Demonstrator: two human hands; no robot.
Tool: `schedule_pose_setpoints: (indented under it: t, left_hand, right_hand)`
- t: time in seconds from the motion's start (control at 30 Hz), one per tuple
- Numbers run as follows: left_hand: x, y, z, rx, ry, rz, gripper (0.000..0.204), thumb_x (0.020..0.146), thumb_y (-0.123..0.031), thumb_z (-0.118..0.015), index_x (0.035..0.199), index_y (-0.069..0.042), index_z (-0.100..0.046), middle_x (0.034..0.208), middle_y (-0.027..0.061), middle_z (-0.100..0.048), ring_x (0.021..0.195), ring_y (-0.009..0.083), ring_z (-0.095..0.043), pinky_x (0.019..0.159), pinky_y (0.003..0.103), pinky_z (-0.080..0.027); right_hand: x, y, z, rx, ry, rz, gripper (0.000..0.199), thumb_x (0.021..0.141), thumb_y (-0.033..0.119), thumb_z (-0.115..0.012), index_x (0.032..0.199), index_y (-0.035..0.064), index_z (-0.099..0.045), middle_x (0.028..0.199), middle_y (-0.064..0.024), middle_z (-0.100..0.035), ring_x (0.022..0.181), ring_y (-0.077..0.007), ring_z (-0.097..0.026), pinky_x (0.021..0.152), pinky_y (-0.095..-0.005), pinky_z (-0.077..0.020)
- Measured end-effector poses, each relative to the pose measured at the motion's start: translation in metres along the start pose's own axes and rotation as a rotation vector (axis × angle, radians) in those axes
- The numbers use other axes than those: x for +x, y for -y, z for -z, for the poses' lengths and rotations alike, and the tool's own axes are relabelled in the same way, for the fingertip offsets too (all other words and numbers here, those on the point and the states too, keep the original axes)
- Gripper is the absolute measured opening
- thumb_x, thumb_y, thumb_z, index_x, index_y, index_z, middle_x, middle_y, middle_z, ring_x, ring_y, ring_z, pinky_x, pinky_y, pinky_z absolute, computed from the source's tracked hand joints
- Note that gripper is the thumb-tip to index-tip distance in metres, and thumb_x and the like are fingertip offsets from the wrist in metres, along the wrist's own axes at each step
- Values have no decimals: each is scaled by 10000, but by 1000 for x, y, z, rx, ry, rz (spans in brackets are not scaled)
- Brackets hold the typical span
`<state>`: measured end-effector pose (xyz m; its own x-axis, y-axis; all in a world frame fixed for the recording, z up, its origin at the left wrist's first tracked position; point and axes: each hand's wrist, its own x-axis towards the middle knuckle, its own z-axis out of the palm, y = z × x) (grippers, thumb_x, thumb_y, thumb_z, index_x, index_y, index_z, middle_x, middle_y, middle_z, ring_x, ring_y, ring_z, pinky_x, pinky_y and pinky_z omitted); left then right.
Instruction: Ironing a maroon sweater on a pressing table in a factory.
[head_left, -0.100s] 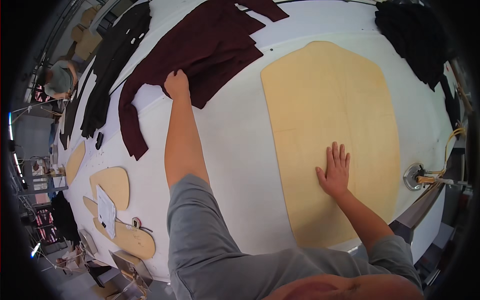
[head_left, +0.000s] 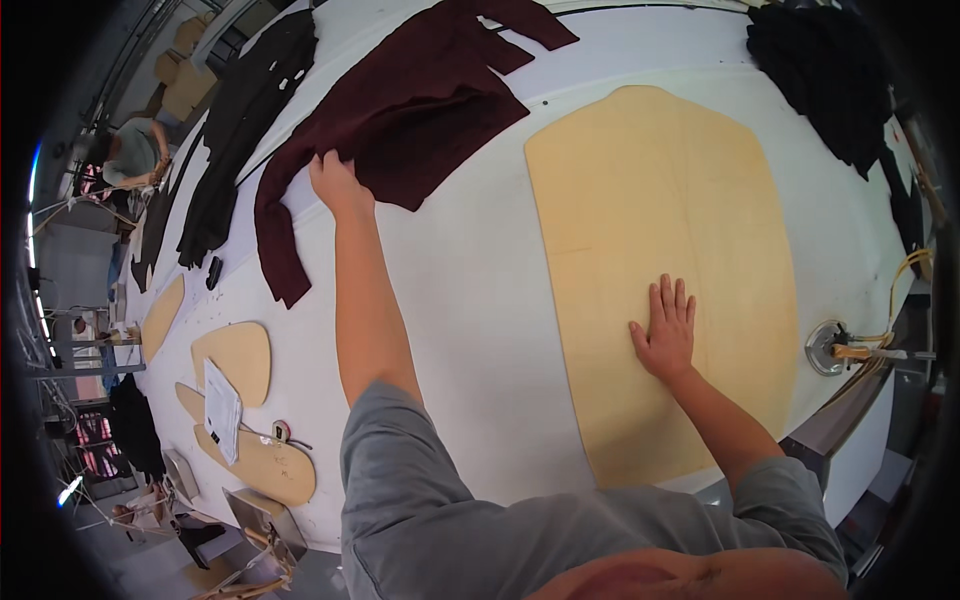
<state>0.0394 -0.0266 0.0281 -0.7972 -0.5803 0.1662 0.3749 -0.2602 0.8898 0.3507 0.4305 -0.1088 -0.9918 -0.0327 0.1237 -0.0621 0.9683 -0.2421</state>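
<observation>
Gripping a maroon garment point(head_left: 440, 140) by its edge

The left hand point(head_left: 340, 187) curls around cloth; the garment lies toward the far side of the white table point(head_left: 470, 310). The right hand point(head_left: 666, 335) rests spread on a tan board point(head_left: 650, 190).

You look through the left of two head-worn fisheye cameras, facing down and forward over the broad white table point(head_left: 480, 300). It sits close above your grey fabric short-sleeved shirt point(head_left: 430, 540), with your bare left hand point(head_left: 342, 187) and bare right hand point(head_left: 664, 338) farther off.
</observation>
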Motion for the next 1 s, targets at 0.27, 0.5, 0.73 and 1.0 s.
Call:
schedule_pose_setpoints:
  t: [0.27, 0.5, 0.73, 1.0]
  left_hand:
    - [-369, -133, 70, 1273, 481, -32, 211, 900, -213, -754, 1054, -67, -758, 927, 72, -777, 777, 269, -708, 721, 348, -546]
    - [-526, -301, 138, 437, 414, 242, 108, 908, -43, -669, 1007, -3, -681, 994, 108, -700, 870, 211, -608, 817, 313, -486]
    - [-461, -254, 103, 19, 240, 354, 249, 1103, -213, -506, 1248, -13, -543, 1277, 154, -629, 1094, 241, -620, 975, 355, -502]
    - [-423, -301, -71, 785, 334, -768, 303, 942, -117, -726, 1069, -54, -457, 1021, 90, -507, 917, 248, -523, 880, 343, -456]
  right_hand:
    - [-18, 121, 65, 606, -247, 463, 671, 857, 124, -739, 1474, 15, -498, 1606, -199, -407, 1456, -432, -412, 1172, -491, -379]
    - [-106, 125, 111, 667, -182, 458, 548, 718, 67, -779, 1244, 43, -628, 1198, -130, -599, 1031, -324, -584, 891, -375, -493]
    - [-120, -2, 115, 975, 503, -414, 394, 875, -30, -379, 1132, -34, -678, 934, -172, -706, 679, -294, -689, 642, -361, -574]
    - [-16, 22, 429, 819, -927, 103, 154, 929, 29, -486, 1061, 45, -562, 836, -123, -632, 678, -268, -583, 627, -370, -508]
